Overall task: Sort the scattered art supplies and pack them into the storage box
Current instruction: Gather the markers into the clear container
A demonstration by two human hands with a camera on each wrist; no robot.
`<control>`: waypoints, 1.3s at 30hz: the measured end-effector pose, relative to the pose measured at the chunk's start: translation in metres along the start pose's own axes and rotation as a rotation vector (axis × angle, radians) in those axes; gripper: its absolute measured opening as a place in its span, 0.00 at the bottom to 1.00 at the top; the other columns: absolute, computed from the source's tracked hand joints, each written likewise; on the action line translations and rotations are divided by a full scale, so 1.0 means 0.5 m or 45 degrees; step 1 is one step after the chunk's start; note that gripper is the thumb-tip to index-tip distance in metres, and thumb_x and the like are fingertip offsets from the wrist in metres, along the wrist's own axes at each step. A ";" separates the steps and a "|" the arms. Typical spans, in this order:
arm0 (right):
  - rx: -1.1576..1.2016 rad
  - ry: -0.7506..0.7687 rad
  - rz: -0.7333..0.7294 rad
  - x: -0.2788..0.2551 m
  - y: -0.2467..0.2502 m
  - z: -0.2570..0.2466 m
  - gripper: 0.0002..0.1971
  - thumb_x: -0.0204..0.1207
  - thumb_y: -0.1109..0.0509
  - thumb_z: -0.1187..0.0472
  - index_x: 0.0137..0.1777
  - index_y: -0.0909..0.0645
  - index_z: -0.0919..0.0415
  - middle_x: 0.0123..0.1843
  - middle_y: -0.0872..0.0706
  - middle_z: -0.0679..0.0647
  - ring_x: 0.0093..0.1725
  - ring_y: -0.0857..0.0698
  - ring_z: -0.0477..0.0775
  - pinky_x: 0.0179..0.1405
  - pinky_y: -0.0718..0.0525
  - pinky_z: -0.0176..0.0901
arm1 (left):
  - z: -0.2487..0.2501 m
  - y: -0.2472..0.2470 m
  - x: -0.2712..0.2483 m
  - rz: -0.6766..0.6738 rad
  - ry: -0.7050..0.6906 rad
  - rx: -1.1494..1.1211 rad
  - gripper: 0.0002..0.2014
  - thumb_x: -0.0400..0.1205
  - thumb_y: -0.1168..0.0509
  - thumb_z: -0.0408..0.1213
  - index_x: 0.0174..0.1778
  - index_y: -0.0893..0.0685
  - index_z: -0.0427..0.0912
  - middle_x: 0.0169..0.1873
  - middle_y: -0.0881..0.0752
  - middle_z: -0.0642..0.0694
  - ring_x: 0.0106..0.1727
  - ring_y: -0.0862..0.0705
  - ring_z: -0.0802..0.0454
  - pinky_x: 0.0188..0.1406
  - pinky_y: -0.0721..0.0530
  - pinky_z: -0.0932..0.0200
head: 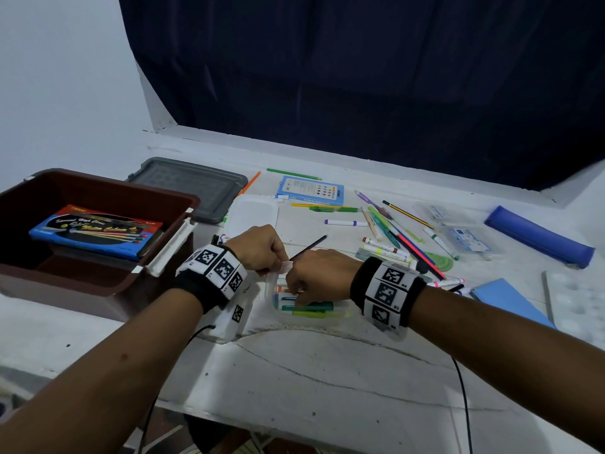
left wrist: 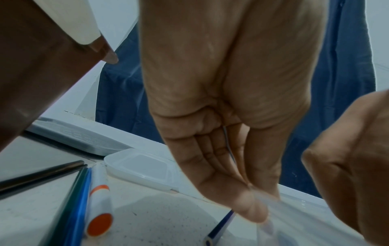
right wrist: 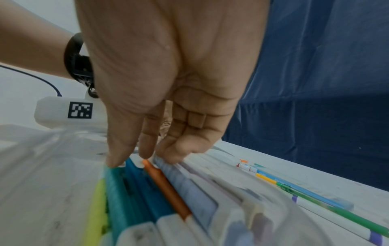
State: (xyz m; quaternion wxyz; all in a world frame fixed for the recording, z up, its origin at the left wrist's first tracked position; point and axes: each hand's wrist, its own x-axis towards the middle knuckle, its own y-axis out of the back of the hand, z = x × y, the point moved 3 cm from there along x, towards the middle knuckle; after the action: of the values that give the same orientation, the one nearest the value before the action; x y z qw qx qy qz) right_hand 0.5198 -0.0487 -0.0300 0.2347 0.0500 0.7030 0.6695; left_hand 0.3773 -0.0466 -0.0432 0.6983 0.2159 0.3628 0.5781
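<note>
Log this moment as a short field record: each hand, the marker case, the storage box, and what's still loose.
left hand: pinches the clear marker case's edge, with a thin dark pencil in its grip
right hand: fingertips press on markers in the case
marker case: open, on the table, partly filled
storage box: open, holds a watercolour set
grey lid: off, behind the box
loose: pens and markers at right

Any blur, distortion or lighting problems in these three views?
Head view: dim, bluish, edges bowed by the wide lens, mostly sharp. Left wrist view: left hand sharp, clear case smeared. Right wrist view: right hand clear, markers in the foreground blurred; no glare.
</note>
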 end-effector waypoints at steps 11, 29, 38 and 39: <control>0.121 -0.033 -0.056 -0.007 0.013 -0.008 0.13 0.76 0.26 0.53 0.57 0.13 0.56 0.43 0.17 0.49 0.41 0.25 0.49 0.39 0.27 0.41 | 0.000 0.000 -0.001 0.010 -0.050 0.041 0.09 0.76 0.27 0.27 0.50 0.07 0.38 0.37 0.09 0.42 0.32 0.13 0.51 0.33 0.12 0.62; 0.793 -0.748 0.680 -0.243 -0.033 0.083 0.05 0.78 0.28 0.62 0.44 0.11 0.59 0.39 0.12 0.44 0.39 0.17 0.42 0.40 0.22 0.31 | 0.133 0.026 0.069 -0.080 -0.413 0.115 0.06 0.79 0.27 0.36 0.46 0.08 0.39 0.33 0.11 0.53 0.31 0.15 0.63 0.38 0.14 0.64; 0.852 -1.112 0.728 -0.388 -0.124 0.137 0.07 0.77 0.28 0.65 0.40 0.10 0.57 0.36 0.11 0.42 0.37 0.16 0.39 0.39 0.21 0.28 | 0.259 -0.038 0.118 -0.235 -0.588 0.285 0.06 0.79 0.29 0.37 0.48 0.08 0.42 0.35 0.09 0.47 0.33 0.15 0.57 0.35 0.17 0.64; 0.858 -1.143 0.711 -0.404 -0.133 0.148 0.07 0.77 0.28 0.64 0.38 0.11 0.57 0.34 0.12 0.43 0.34 0.17 0.41 0.38 0.20 0.31 | 0.274 -0.044 0.127 -0.239 -0.592 0.297 0.06 0.79 0.29 0.37 0.48 0.08 0.42 0.35 0.10 0.49 0.34 0.16 0.58 0.37 0.18 0.64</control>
State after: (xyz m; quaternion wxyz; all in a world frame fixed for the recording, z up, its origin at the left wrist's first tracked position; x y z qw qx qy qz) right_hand 0.7444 -0.0650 -0.0407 0.2945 0.5794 0.6688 0.3609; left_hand 0.4995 0.0256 0.0127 0.7838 0.3870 0.2752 0.4002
